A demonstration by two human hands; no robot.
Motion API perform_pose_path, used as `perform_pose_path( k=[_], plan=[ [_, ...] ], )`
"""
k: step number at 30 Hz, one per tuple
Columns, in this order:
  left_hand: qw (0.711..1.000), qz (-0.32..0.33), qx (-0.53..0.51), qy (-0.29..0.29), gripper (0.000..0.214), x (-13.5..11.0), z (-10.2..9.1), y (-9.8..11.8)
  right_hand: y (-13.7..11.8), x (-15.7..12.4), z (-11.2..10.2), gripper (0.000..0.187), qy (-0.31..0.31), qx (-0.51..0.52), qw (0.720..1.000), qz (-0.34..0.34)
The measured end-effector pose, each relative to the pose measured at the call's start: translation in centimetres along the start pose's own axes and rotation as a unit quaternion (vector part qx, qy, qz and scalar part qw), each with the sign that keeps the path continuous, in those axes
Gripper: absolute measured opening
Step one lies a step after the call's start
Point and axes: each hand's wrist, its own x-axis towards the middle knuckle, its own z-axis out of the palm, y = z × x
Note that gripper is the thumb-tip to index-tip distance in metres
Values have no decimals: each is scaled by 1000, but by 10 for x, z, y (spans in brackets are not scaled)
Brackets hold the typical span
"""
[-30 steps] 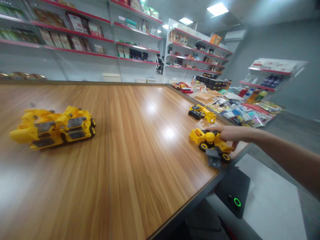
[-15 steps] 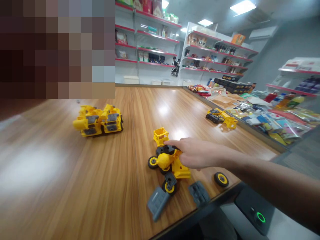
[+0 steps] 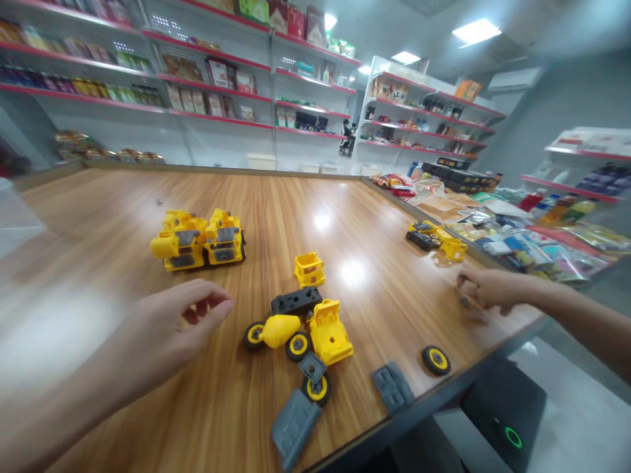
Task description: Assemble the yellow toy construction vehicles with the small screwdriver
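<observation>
A yellow toy truck lies in pieces on the wooden table: a yellow cab piece, a yellow drum with wheels, a black chassis, a yellow bucket, grey panels and a loose wheel. My left hand hovers left of the pieces, fingers loosely curled, nothing visible in it. My right hand rests near the table's right edge, fingers closed on something small that I cannot make out.
Two assembled yellow toy trucks stand side by side further back. Another toy vehicle sits near the right edge. Shop shelves line the back, a goods table is at the right, and a black device with a green light sits below the table edge.
My right hand has let go of the toy pieces and moved right to the table edge. My left hand has come into view at the left. The pieces lie more spread apart.
</observation>
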Motion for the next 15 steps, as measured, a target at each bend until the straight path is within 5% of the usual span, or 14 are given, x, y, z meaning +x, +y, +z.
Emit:
perform_pose_path(
  k=[5,15],
  plan=[
    [999,21,-1,-24,29,10,17,-2,-23,-1,31,14,-101,22,994,-32],
    [993,75,23,87,21,21,26,45,-185,47,13,7,-222,171,915,-290]
  ],
)
